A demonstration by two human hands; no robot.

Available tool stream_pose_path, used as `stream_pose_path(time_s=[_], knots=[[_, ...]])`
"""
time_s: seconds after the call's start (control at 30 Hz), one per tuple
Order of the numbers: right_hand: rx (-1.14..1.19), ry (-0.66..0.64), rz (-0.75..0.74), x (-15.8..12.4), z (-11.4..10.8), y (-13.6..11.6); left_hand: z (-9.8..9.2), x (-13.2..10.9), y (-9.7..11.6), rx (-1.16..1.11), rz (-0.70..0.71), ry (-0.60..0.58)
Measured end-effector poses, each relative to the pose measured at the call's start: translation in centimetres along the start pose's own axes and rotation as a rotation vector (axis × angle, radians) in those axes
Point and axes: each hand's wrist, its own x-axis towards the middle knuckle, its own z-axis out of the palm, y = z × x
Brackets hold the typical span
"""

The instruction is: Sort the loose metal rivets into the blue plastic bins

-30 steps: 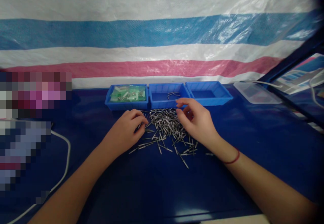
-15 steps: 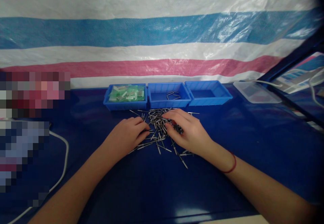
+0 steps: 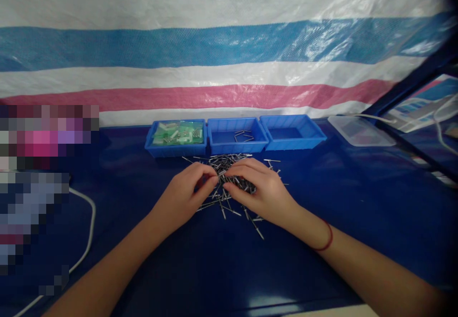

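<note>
A loose pile of thin metal pins [image 3: 229, 164] lies on the dark blue table [image 3: 222, 259] in front of three blue trays. My left hand [image 3: 184, 195] rests at the pile's left edge, its fingers curled in a pinch on pins. My right hand [image 3: 259, 190] lies on top of the pile, fingers bent and closed over pins, with a red cord at the wrist. The fingertips of both hands meet over the heap. The left tray [image 3: 152, 146] holds green bags of small parts, the middle tray [image 3: 214, 144] a few bent pins, and the right tray [image 3: 315, 138] shows nothing inside.
A striped plastic sheet [image 3: 214, 45] hangs behind the trays. A clear plastic lid [image 3: 361, 132] lies at the right, beside a dark frame bar [image 3: 411, 85]. A white cable [image 3: 88, 231] curves over the table on the left, near blurred-out patches.
My right hand came down from above the middle tray onto the pin pile and moved left. My left hand shifted slightly right and lifted, so the fingertips now meet.
</note>
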Motion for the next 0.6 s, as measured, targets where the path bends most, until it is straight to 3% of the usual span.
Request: stream_pose_path(time_s=[0.3, 0.6], knots=[[0.210, 0.056, 0.252, 0.0, -0.1, -1.4, 0.6, -0.5, 1.4, -0.138, -0.025, 0.072], [0.240, 0.031, 0.250, -0.1, -0.2, -1.6, 1.2, -0.6, 1.2, -0.133, 0.008, 0.096]])
